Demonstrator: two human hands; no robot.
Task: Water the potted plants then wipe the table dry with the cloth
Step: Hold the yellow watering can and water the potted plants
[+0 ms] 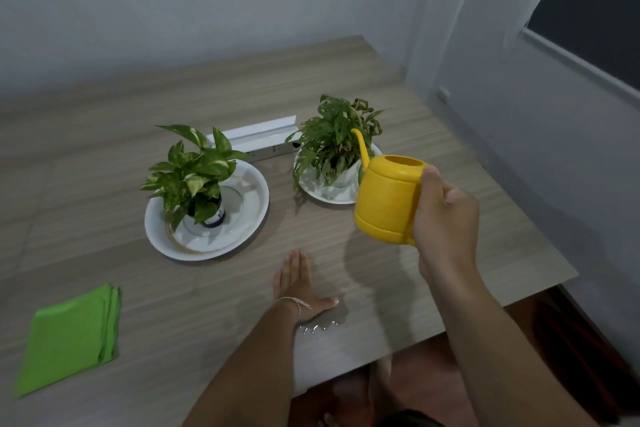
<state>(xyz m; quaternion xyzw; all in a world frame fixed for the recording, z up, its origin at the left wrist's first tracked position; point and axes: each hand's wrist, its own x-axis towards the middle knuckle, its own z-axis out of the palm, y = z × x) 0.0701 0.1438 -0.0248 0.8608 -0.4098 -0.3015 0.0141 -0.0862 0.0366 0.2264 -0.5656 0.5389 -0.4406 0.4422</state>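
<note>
The right hand [445, 215] is gripping the yellow watering can [388, 198], spout aiming away at the right-hand potted plant [334, 139] just beyond, while the left hand [298, 282] is lying flat and spread on the table [381, 73]

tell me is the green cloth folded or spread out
Folded: the green cloth lies flat on the table, with stacked layer edges showing along its right side.

2 potted plants [194, 177] on saucers, green cloth [71, 336] folded, front-left

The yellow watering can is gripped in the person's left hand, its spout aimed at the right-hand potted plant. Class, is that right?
Wrong hand. The head view shows the right hand gripping the yellow watering can, spout toward the right-hand potted plant. The left hand rests flat on the table.
</note>
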